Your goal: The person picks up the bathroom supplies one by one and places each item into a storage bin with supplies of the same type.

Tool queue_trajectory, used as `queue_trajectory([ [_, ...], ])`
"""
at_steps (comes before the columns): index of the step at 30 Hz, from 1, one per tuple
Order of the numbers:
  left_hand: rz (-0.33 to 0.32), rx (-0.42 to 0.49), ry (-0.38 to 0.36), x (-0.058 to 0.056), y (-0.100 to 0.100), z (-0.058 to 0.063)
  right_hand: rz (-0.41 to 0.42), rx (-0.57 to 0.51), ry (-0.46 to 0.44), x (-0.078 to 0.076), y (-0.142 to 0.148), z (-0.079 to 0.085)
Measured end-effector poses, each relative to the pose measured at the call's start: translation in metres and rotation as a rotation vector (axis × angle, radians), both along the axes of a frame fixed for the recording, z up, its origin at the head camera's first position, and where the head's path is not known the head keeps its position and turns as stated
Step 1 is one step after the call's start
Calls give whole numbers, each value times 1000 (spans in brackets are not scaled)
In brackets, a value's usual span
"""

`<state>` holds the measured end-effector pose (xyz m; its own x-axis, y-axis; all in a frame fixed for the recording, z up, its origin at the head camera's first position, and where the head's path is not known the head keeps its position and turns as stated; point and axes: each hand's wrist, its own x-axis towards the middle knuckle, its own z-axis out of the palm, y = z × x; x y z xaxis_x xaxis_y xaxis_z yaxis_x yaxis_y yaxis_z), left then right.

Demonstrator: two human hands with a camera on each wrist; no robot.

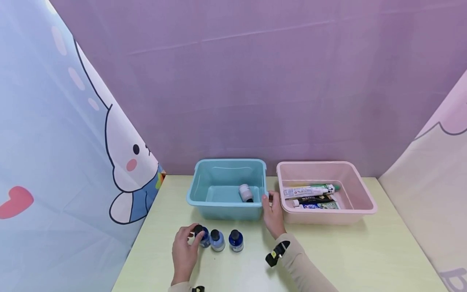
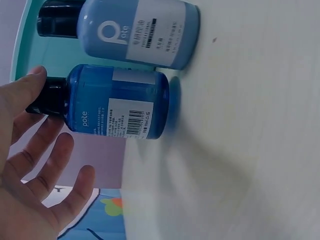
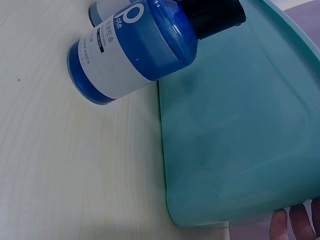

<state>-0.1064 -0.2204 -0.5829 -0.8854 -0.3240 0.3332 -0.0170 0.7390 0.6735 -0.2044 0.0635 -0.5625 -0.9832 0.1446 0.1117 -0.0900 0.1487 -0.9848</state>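
My left hand pinches the black cap of a dark blue bottle between thumb and fingers; the bottle stands upright at the left end of a short row. Beside it is a light blue bottle, and a second dark blue bottle stands a little apart to the right. My right hand holds the front right corner of a teal plastic bin, thumb at the rim and fingers on the outer side. Inside that bin lies a pale bottle with a black cap.
A pink bin, right of the teal one, contains several toothpaste-like tubes. Both bins stand at the back of the pale table, before a purple cloth wall. Printed cloth walls close off both sides.
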Motion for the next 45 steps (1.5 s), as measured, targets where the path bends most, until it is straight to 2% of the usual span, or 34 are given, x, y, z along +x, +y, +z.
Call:
queue_trajectory([
  [9,-4,-39,22,-2,-1,14,1,1,-14,0,1,0],
  [15,0,-45,3,-5,-2,18,-9,13,-4,0,1,0],
  [20,2,-55,17,-5,-2,22,-14,12,-5,0,0,1],
  [45,-12,-36,16,-3,-1,52,13,-9,-11,-1,3,2],
])
